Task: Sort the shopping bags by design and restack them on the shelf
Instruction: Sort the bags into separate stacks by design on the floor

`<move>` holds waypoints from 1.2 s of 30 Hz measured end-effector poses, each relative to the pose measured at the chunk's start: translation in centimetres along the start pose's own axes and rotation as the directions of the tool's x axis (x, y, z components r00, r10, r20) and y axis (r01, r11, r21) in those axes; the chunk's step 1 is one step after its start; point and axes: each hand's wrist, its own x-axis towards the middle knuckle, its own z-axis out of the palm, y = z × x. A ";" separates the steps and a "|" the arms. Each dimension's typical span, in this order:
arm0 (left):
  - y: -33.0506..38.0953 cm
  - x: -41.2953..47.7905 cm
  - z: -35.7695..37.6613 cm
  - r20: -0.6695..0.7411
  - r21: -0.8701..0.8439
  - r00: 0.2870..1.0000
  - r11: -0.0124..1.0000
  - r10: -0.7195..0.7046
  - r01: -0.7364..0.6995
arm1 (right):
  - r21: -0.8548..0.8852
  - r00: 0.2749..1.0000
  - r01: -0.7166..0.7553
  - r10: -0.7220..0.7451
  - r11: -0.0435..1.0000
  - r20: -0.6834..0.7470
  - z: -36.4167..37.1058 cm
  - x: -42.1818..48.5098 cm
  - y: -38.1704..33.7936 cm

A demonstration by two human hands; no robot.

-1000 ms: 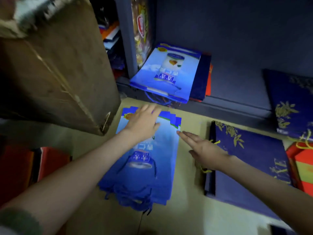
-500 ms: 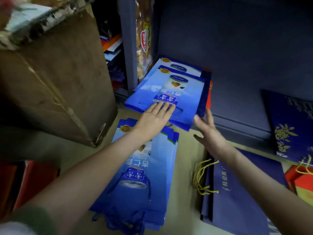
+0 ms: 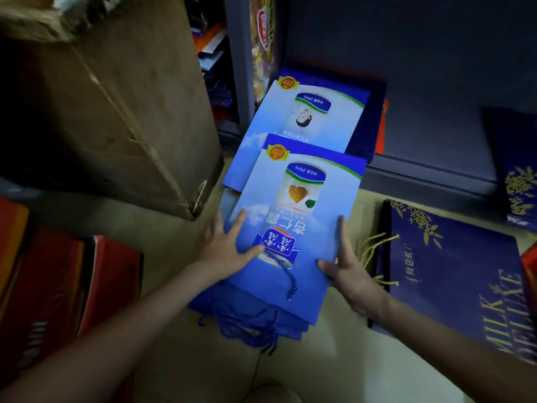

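Note:
A light blue shopping bag point(image 3: 302, 199) printed with a drink can lies on top of the floor stack of matching blue bags point(image 3: 250, 312). My left hand point(image 3: 226, 248) rests on its left edge, fingers straight and thumb on the print. Along its right edge lies my right hand point(image 3: 348, 266), fingers straight, thumb on top. Another light blue bag point(image 3: 313, 117) with a similar can print stays on the shelf point(image 3: 430, 170) on top of darker bags.
Navy bags with gold leaves and gold cord handles point(image 3: 453, 274) lie on the floor to the right, more on the shelf point(image 3: 520, 170). A large cardboard box point(image 3: 110, 106) stands at left. Red bags point(image 3: 58, 286) sit at lower left.
Both hands reached up to the shelf, then came back toward me. The top light blue bag has moved from the shelf pile down onto the floor stack.

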 end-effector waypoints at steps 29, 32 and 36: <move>7.0 12.7 -4.5 -0.060 0.107 0.942 0.940 0.332 -0.324 | 0.069 0.915 0.251 -0.214 0.965 -0.343 -3.4 13.5 -5.9; 6.6 13.5 -2.8 0.009 0.297 0.935 0.892 0.354 -0.340 | 0.020 0.920 0.249 -0.230 0.968 -0.318 -2.1 15.0 -5.1; 6.0 14.0 -1.8 -0.014 0.377 0.935 0.868 0.355 -0.324 | -0.012 0.897 0.224 -0.211 0.975 -0.387 -1.7 15.5 -5.2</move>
